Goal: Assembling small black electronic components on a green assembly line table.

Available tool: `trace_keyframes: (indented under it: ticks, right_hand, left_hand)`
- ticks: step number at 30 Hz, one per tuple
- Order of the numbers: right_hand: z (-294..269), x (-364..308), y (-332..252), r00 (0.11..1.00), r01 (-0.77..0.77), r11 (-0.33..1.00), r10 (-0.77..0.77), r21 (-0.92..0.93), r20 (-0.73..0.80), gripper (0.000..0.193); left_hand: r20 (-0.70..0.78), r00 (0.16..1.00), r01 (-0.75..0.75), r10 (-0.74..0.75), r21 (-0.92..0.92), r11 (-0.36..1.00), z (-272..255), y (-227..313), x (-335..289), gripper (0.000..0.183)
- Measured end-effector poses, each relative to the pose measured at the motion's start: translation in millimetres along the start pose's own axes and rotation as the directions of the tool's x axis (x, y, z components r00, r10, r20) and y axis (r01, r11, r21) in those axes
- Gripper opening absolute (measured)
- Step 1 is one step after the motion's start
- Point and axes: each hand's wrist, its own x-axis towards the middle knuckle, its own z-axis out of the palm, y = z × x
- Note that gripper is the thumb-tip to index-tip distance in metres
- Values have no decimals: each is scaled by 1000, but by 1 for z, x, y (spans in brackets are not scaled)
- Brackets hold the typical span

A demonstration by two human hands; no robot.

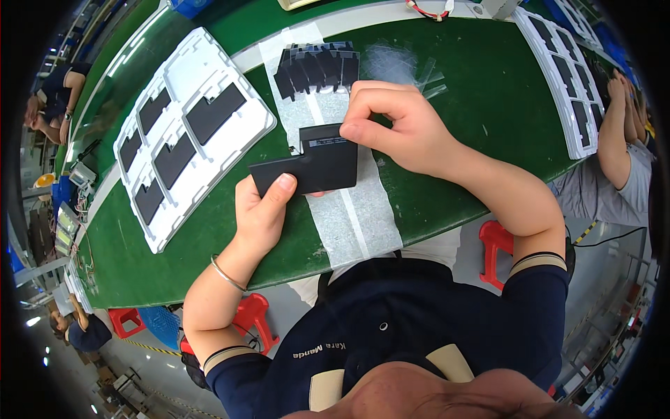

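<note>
A flat black L-shaped battery pack (pixel 317 171) is held above the table in front of me, its notch toward the upper left. My left hand (pixel 269 199) grips its lower left part, thumb on top and fingers underneath. At its upper right corner, my right hand (pixel 391 122) is closed in a pinch; whether a thin film or strip is between those fingertips, I cannot tell. Just beyond lies a row of overlapping black strips (pixel 317 70) with clear ends. Below the pack, a grey-white speckled mat (pixel 349 216) runs toward the table's near edge.
A white tray (pixel 209 56) with several black packs in its pockets lies to the left. Loose clear film strips (pixel 391 66) are heaped beyond my right hand. More white trays (pixel 583 133) stand at the right, near another person's arm (pixel 614 146). Red stools (pixel 495 244) are below the green table (pixel 453 188).
</note>
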Motion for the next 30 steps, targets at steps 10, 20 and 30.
trace_keyframes:
  ticks: [10,20,30]
  right_hand:
    - [3,3,5,992,121,993,-121,-17,-20,12]
    - [15,-4,2,981,-184,980,188,-72,47,30]
    - [12,0,6,971,-174,985,168,19,169,19]
  left_hand:
    - [-10,995,101,-102,-99,990,0,-1,0,34]
    - [106,978,170,-178,84,982,2,7,-3,24]
    - [124,971,203,-205,24,979,5,0,-1,24]
